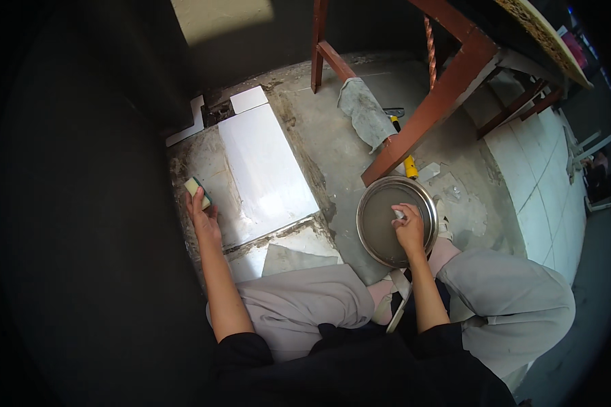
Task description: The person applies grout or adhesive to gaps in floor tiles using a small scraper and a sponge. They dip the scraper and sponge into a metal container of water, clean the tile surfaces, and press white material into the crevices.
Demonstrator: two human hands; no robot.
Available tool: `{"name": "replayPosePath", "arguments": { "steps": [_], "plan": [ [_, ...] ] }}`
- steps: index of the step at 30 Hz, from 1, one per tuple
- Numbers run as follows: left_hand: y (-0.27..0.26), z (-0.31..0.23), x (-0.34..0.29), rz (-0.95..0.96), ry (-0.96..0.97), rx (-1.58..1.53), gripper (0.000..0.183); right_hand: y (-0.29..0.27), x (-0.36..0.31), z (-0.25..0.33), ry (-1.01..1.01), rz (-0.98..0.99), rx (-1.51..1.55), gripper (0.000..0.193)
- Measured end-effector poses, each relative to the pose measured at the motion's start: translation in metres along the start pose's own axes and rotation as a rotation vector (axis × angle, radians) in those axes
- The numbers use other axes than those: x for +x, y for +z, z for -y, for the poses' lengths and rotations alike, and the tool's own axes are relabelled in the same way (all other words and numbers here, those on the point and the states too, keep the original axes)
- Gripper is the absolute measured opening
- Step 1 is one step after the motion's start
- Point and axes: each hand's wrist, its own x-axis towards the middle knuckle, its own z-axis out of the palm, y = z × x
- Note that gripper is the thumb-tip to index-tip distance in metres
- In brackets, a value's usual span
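Between left fingers [198, 201], a cream-and-green sponge block [192, 186] is clasped; by right fingers [407, 209], something whitish [398, 214]; rectangular white tile [268, 169] seems wiped, grimy edges [300, 228] left.

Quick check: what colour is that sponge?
The sponge is pale yellow with a dark green side, best in the head view.

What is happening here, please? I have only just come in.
Someone's left hand holds a yellow-and-green sponge at its fingertips, left of a large white tile. The right hand is over a round metal bowl of murky liquid, with what may be a small pale thing, too unclear to name, in its bent fingers.
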Motion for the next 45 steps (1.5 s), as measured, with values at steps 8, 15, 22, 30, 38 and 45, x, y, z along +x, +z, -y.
{"name": "replayPosePath", "arguments": {
  "steps": [8,15,22,30,38,45],
  "plan": [
    [0.005,-0.011,-0.047,0.091,0.048,0.081,0.083,0.001,0.016,-0.022,0.086,0.219,0.201,0.025],
    [0.002,-0.004,-0.079,0.077,0.026,-0.018,0.051,-0.025,0.036,-0.014,0.318,0.353,0.536,0.021],
    [-0.004,-0.003,-0.092,0.078,0.018,-0.040,0.045,-0.030,0.038,-0.007,0.530,0.464,1.067,0.032],
    [-0.009,0.013,-0.070,0.012,-0.016,0.034,0.044,-0.008,0.036,-0.029,0.313,0.329,0.457,0.027],
    [-0.014,0.016,-0.064,0.029,-0.025,0.050,0.048,0.004,0.032,-0.021,-0.275,0.175,-0.150,0.013],
    [-0.017,0.013,-0.063,0.019,-0.013,0.063,0.068,-0.008,0.045,-0.011,0.388,0.441,0.640,0.015]
  ]
}}
